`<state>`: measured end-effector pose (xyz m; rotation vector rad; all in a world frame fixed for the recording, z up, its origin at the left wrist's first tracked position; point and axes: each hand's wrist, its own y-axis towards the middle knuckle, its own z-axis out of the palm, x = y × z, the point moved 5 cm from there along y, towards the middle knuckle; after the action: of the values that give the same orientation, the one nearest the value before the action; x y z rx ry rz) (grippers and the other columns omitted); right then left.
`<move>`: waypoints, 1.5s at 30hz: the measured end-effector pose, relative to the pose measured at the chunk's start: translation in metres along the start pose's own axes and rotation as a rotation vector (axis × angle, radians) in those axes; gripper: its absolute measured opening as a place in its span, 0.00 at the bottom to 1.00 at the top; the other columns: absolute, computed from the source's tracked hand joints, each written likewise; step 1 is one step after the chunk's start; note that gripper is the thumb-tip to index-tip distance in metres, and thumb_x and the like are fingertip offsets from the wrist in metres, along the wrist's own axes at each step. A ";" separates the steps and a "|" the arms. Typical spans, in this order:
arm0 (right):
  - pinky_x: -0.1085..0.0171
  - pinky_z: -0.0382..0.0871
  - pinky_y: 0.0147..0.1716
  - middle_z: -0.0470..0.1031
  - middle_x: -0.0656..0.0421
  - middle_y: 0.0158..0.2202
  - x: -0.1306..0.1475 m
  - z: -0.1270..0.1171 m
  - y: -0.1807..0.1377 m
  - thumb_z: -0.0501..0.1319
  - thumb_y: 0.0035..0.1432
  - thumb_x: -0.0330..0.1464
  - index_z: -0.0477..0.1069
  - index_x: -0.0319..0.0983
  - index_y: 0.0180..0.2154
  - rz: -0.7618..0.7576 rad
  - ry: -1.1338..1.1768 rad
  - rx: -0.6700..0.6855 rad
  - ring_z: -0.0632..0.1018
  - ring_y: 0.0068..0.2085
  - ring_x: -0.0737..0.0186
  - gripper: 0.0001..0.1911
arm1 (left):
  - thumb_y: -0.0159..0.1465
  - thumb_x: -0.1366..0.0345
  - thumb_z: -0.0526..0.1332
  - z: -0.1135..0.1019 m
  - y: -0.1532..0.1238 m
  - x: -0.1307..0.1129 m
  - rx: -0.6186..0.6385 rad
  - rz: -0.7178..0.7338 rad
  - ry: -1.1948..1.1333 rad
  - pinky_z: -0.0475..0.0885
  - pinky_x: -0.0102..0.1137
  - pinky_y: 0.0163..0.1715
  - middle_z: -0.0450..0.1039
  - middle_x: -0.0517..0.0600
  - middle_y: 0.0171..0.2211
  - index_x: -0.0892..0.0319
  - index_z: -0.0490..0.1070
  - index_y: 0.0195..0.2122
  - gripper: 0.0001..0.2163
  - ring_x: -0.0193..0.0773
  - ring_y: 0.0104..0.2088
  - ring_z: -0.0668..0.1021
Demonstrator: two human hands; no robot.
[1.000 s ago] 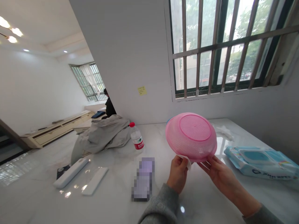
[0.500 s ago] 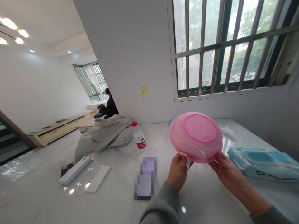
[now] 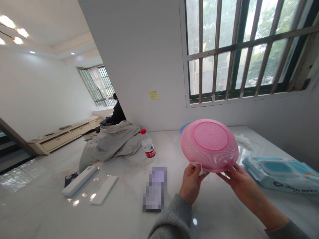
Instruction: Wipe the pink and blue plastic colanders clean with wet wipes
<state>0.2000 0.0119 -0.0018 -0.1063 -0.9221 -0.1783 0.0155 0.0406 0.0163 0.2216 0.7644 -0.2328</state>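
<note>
Head view: you're holding the pink basket (image 3: 209,146) over the worktop (image 3: 124,215), between 3 and 4 o'clock of mid-frame. It's tilting, base facing up and toward you. Clock below is centring on the basket.

Your left hand (image 3: 189,184) is gripping at 7 o'clock, fingers pinching a white wipe (image 3: 201,171) at the rim. Your right hand (image 3: 245,186) is supporting between 4 and 5, fingers clamping the rim; fingertips are partly hiding underneath.

Blue wipes packet (image 3: 281,174) is lying between 3 and 4, beside your right hand. Crumpled white tissue (image 3: 244,142) is lying at 3. Something blue (image 3: 183,127) is peeking out behind at 10, mostly hidden. Red-capped bottle (image 3: 149,145) is standing upright at 9, grey cloth (image 3: 112,141) bunching up beyond it. Pixelated lilac slab (image 3: 156,189) is lying at 8, near your left sleeve. Yellow note (image 3: 154,95) is sticking to the wall at 10; barred window (image 3: 245,43) is filling 1. Far off, a person (image 3: 119,113) in black is sitting between 9 and 10.
</note>
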 end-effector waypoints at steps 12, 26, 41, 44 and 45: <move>0.59 0.84 0.48 0.85 0.64 0.41 -0.006 0.001 -0.002 0.82 0.47 0.40 0.82 0.48 0.44 -0.015 0.117 -0.059 0.85 0.42 0.59 0.21 | 0.61 0.57 0.76 0.003 -0.003 0.002 0.078 -0.014 0.013 0.72 0.49 0.62 0.83 0.55 0.45 0.62 0.80 0.43 0.16 0.43 0.48 0.82; 0.57 0.85 0.43 0.85 0.58 0.46 0.005 -0.002 -0.002 0.75 0.55 0.42 0.83 0.45 0.45 -0.031 0.009 -0.104 0.84 0.45 0.55 0.16 | 0.56 0.63 0.78 0.005 -0.001 0.002 0.056 -0.033 0.038 0.72 0.49 0.61 0.83 0.56 0.43 0.63 0.81 0.40 0.14 0.45 0.46 0.82; 0.64 0.85 0.34 0.86 0.60 0.37 -0.006 -0.007 -0.003 0.82 0.45 0.37 0.79 0.44 0.45 -0.072 -0.081 -0.134 0.86 0.36 0.59 0.25 | 0.55 0.68 0.75 -0.003 0.002 0.001 -0.038 -0.073 0.010 0.71 0.43 0.57 0.81 0.53 0.38 0.63 0.80 0.37 0.10 0.38 0.39 0.78; 0.63 0.84 0.34 0.86 0.59 0.39 -0.008 -0.005 -0.004 0.82 0.46 0.36 0.80 0.44 0.46 -0.043 -0.086 -0.113 0.86 0.37 0.57 0.26 | 0.53 0.69 0.75 -0.002 0.001 0.001 -0.031 -0.088 0.013 0.70 0.45 0.59 0.82 0.53 0.39 0.62 0.81 0.37 0.11 0.41 0.41 0.79; 0.63 0.84 0.35 0.86 0.59 0.39 -0.008 -0.003 -0.005 0.82 0.46 0.36 0.80 0.44 0.46 -0.035 -0.086 -0.107 0.86 0.38 0.56 0.26 | 0.53 0.69 0.75 -0.001 0.000 0.001 -0.029 -0.089 0.010 0.70 0.45 0.59 0.82 0.53 0.40 0.62 0.81 0.38 0.11 0.41 0.42 0.79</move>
<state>0.1966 0.0078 -0.0103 -0.1979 -1.0005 -0.2575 0.0152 0.0413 0.0147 0.1613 0.7878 -0.3049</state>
